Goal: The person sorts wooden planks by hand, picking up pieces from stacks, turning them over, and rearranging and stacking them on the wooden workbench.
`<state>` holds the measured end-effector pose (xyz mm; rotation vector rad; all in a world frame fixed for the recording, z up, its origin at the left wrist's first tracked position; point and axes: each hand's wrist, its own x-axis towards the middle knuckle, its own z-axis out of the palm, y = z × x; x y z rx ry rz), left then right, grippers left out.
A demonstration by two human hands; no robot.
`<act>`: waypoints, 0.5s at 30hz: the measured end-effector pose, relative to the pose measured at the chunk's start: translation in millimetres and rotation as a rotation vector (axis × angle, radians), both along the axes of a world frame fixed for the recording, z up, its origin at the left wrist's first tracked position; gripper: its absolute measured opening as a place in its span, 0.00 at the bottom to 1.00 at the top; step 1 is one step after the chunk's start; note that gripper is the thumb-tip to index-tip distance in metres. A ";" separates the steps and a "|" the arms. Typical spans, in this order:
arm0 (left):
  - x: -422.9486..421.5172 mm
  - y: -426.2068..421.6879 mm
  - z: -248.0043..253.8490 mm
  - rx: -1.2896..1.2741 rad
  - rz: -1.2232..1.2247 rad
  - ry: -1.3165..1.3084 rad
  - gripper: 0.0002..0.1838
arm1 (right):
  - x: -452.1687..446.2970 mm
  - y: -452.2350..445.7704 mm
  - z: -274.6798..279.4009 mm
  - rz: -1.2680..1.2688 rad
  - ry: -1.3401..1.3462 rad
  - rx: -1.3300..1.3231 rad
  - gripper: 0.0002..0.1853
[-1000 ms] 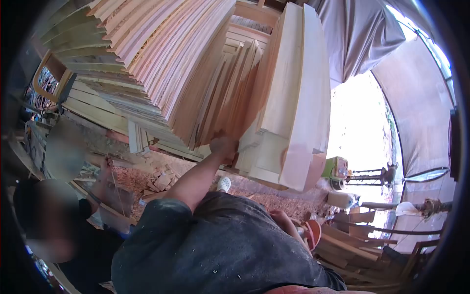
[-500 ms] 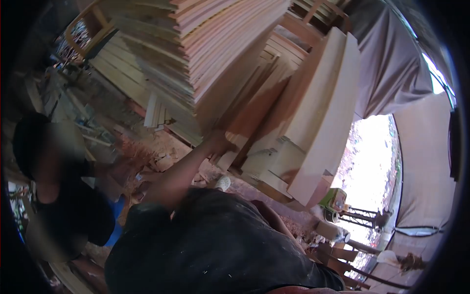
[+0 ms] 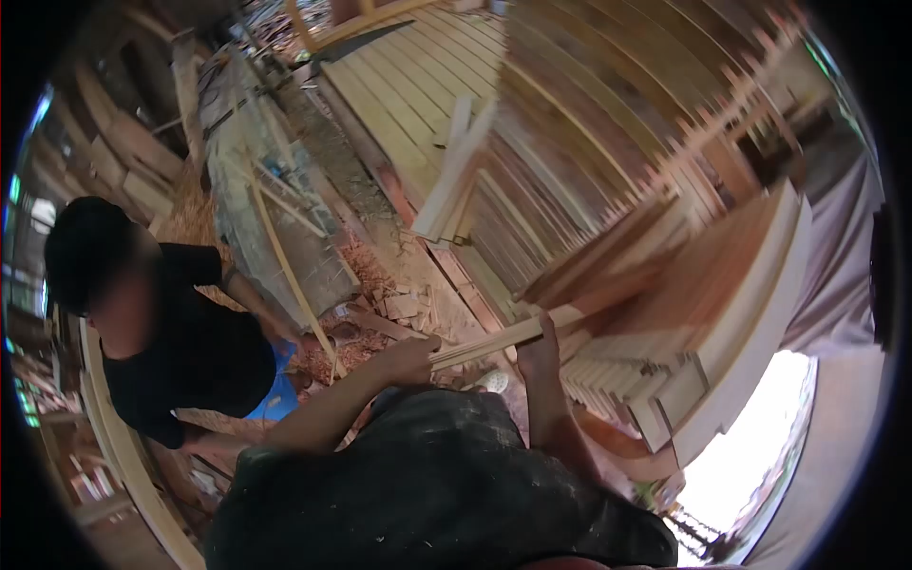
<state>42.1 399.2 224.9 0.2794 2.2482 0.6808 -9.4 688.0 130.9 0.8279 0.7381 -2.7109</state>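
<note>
Both my hands hold pale, narrow wooden boards (image 3: 484, 346) in front of my body. My left hand (image 3: 410, 361) is closed on their near left end. Farther right, my right hand (image 3: 539, 351) grips the same boards, fingers wrapped around them. The boards run up and right toward the stacked lumber, and their far end is hard to tell apart from it. To their right stands a row of wide boards on edge (image 3: 703, 313). Beyond them rises a tall stack of planks (image 3: 579, 123), its edges blurred.
At the left, a person in a black shirt (image 3: 190, 332) and blue shorts stands near a thin wooden strip (image 3: 285, 261). Wood scraps (image 3: 401, 306) and shavings cover the ground. A slatted wooden platform (image 3: 408, 81) lies at the back. Grey cloth (image 3: 845, 256) hangs at the right.
The view has swung left. My left hand has come back from the stack with boards, and my right hand has come up onto them. The other person now appears more fully.
</note>
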 end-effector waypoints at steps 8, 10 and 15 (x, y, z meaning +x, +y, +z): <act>1.2 -35.8 -19.2 0.428 -0.049 -0.019 0.34 | 27.7 -23.5 119.7 0.124 0.442 0.259 0.28; -13.3 -35.7 -19.5 0.505 -0.081 0.040 0.35 | 33.1 -32.8 165.5 0.225 0.542 0.419 0.36; -52.8 -55.9 -20.7 0.626 -0.139 0.240 0.36 | 26.2 -79.7 249.3 0.342 0.852 0.788 0.47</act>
